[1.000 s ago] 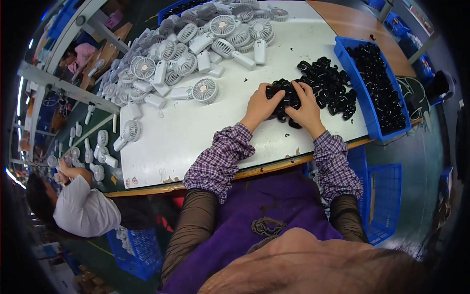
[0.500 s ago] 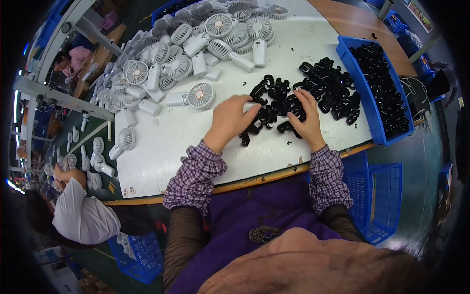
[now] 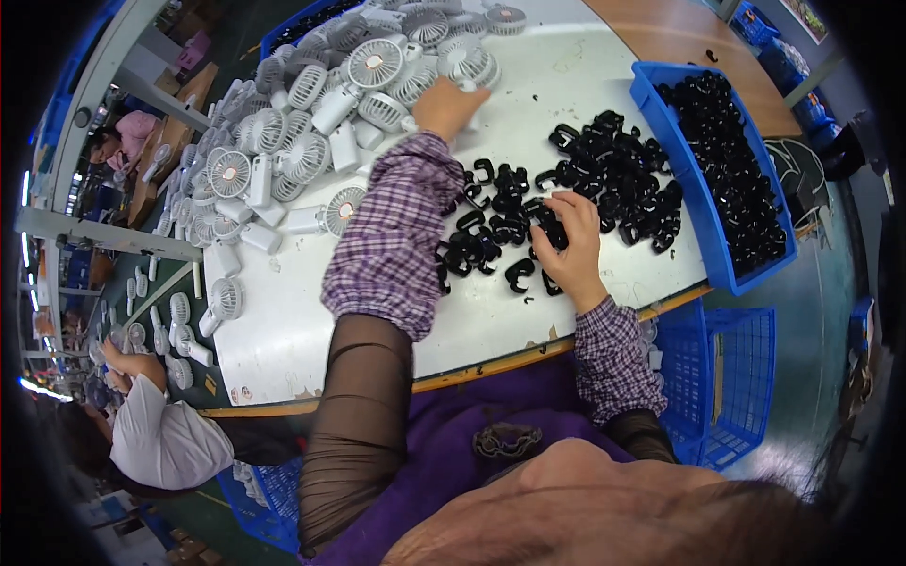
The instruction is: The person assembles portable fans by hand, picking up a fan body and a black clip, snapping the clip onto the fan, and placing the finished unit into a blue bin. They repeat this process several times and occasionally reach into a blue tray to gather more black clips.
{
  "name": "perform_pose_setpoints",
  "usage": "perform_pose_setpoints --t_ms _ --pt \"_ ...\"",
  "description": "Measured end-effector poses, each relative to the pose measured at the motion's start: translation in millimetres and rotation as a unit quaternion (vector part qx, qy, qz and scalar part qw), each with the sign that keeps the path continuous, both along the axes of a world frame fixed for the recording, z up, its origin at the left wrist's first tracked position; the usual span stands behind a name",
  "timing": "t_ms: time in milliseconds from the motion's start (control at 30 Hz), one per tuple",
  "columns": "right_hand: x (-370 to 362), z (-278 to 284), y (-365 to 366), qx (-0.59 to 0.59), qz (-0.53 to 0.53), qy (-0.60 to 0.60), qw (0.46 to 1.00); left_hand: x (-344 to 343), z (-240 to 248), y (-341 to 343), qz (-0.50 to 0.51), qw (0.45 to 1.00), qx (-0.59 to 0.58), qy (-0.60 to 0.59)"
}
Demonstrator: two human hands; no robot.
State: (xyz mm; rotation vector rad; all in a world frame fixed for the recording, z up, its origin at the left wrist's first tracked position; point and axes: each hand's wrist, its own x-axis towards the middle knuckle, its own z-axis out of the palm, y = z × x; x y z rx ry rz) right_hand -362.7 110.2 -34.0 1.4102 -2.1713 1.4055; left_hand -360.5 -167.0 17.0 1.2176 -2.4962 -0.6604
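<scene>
My left hand (image 3: 451, 107) reaches over the near right edge of a heap of white handheld fans (image 3: 376, 64). Its fingers curl over the handle of one handheld fan (image 3: 475, 120), most of which the hand hides. Lower right, my right hand (image 3: 574, 247) has thumb and fingers closed around a black C-shaped clip (image 3: 550, 226) at the edge of a loose spread of such clips (image 3: 469, 249). A thicker pile of black clips (image 3: 618, 165) lies just beyond that hand. One fan (image 3: 342, 210) rests beside my left sleeve.
A blue tray (image 3: 694, 179) full of black clips stands at the table's right side. Blue crates (image 3: 741, 377) sit below the front edge. At left, a co-worker in a white top (image 3: 170, 434) handles fans, and a metal frame post (image 3: 113, 212) rises beside the table.
My left hand has gone from the black clips up and away to the fan heap. My right hand stays by the clips, now closed on one. The clips near it are more spread out.
</scene>
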Motion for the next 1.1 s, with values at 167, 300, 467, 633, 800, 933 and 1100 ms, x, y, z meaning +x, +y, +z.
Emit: perform_pose_setpoints --t_ms 167,300,467,633,800,933,1100 --pt "-4.5 1.7 3.8 -0.023 -0.021 0.018 0.999 57.0 15.6 13.0 -0.081 0.987 0.034 0.136" --pt "-1.4 7.8 7.7 -0.044 -0.027 0.016 0.999 160.2 21.9 93.4 -0.128 0.978 0.134 0.100" --pt "45.8 58.6 10.5 -0.083 0.196 -0.411 0.886 229.6 -3.9 164.6 -0.204 0.958 0.126 0.155" --pt "108.2 73.7 -3.5 0.005 0.210 -0.187 0.960 269.7 -22.4 204.3 -0.133 0.946 0.171 0.242" --pt "162.0 61.9 20.9 0.028 0.227 -0.232 0.945 317.8 -46.0 253.1 -0.009 0.929 0.247 0.275" --pt "176.3 33.2 26.7 0.111 0.275 -0.425 0.855 342.1 -49.4 269.9 0.000 0.920 0.248 0.303" --pt "151.5 24.0 20.6 0.126 0.251 -0.187 0.941 386.5 -51.8 234.7 0.190 0.693 0.552 0.423"
